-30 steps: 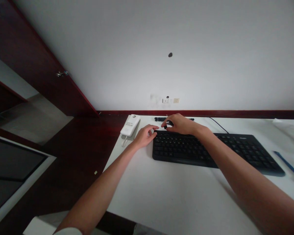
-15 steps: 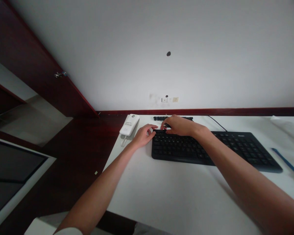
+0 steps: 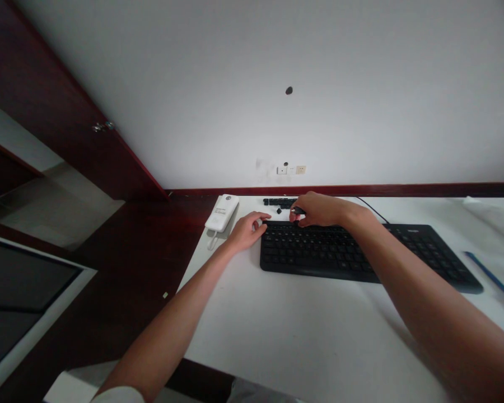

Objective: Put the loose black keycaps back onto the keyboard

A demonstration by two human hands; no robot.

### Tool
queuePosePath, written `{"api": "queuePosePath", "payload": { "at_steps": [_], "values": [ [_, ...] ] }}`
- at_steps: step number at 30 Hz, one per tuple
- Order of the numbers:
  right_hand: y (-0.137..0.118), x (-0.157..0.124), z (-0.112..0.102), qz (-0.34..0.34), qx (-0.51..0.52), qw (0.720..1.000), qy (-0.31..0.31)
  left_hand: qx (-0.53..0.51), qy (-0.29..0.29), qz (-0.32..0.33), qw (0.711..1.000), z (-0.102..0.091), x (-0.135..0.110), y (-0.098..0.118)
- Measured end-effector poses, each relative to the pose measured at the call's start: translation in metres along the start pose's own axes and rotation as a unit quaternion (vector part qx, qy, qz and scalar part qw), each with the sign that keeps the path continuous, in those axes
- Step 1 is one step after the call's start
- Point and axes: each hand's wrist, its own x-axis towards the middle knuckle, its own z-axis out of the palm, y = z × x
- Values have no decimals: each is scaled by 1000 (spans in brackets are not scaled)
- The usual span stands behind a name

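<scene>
A black keyboard [image 3: 319, 252] lies on the white table. My left hand [image 3: 248, 230] rests at its upper left corner, thumb and fingers apart and curved, holding nothing I can see. Over the keyboard's top edge, my right hand [image 3: 313, 209] is closed around a small dark object [image 3: 297, 211], whose kind I cannot make out. Behind the keyboard stands a row of loose black keycaps [image 3: 277, 201], partly hidden by my right hand. One single keycap [image 3: 279, 211] sits apart in front of that row.
A white handheld device [image 3: 222, 214] with a short cable lies at the table's left edge. A blue stick-like tool [image 3: 491, 277] and a crumpled white sheet [image 3: 495, 215] are at the right. The keyboard's cable [image 3: 373, 210] runs back toward the wall.
My right hand has shifted right along the keyboard's top edge. The single keycap behind the keyboard now shows clearly. My left hand has stayed in place.
</scene>
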Motion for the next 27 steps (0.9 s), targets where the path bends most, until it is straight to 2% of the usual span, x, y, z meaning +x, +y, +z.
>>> {"api": "queuePosePath", "payload": {
  "at_steps": [15, 23, 27],
  "values": [
    [-8, 0, 2, 16, 16, 1000, -17, 14, -3, -10, 1000, 0, -1, 1],
    [-32, 7, 12, -52, 16, 999, 0, 24, -1, -8, 1000, 3, 0, -7],
    [-37, 12, 20, -58, 4, 998, -2, 27, 4, -16, 1000, 3, 1, -7]
  ]
}}
